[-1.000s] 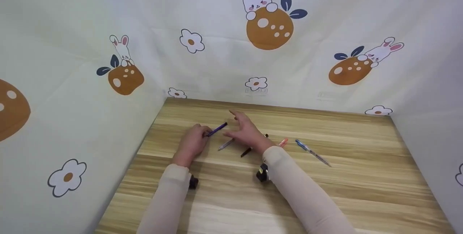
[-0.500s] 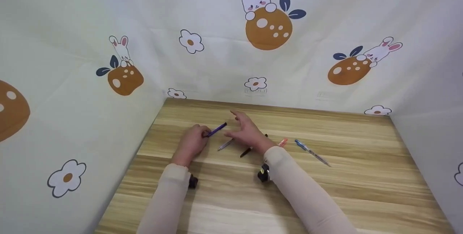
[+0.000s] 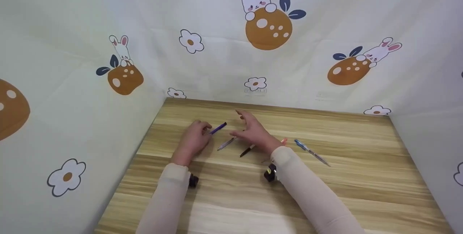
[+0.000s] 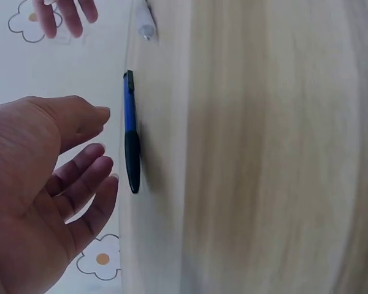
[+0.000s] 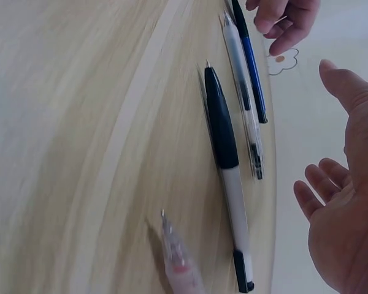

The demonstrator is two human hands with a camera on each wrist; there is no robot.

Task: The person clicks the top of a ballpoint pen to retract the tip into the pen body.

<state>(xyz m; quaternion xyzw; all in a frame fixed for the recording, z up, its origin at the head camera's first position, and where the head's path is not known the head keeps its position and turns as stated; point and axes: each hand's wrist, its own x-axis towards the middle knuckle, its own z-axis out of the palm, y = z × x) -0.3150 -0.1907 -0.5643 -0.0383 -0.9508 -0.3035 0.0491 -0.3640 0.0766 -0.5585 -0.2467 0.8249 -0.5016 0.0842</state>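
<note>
My left hand (image 3: 195, 139) is just left of a blue-and-black pen (image 3: 218, 128), which lies on the table. In the left wrist view, the loosely bent fingers stand apart from that pen (image 4: 130, 125). Over the other pens hovers my right hand (image 3: 256, 133), thumb and fingers spread with nothing between them. Below it lie a clear pen (image 5: 240, 73), a black-and-white pen (image 5: 222, 128) and a pink-tinted clear pen (image 5: 181, 266). The right forearm partly hides the pink one in the head view.
A clear pen with a blue cap end (image 3: 311, 152) lies right of the right hand on the wood-grain table (image 3: 361, 176). White cloth walls (image 3: 217, 67) printed with rabbits and flowers enclose the back and sides. Each wrist carries a small black camera.
My left fingers have let go of the blue-and-black pen and drawn slightly away. My right hand has shifted a little to the right, still spread. The pens lie where they were.
</note>
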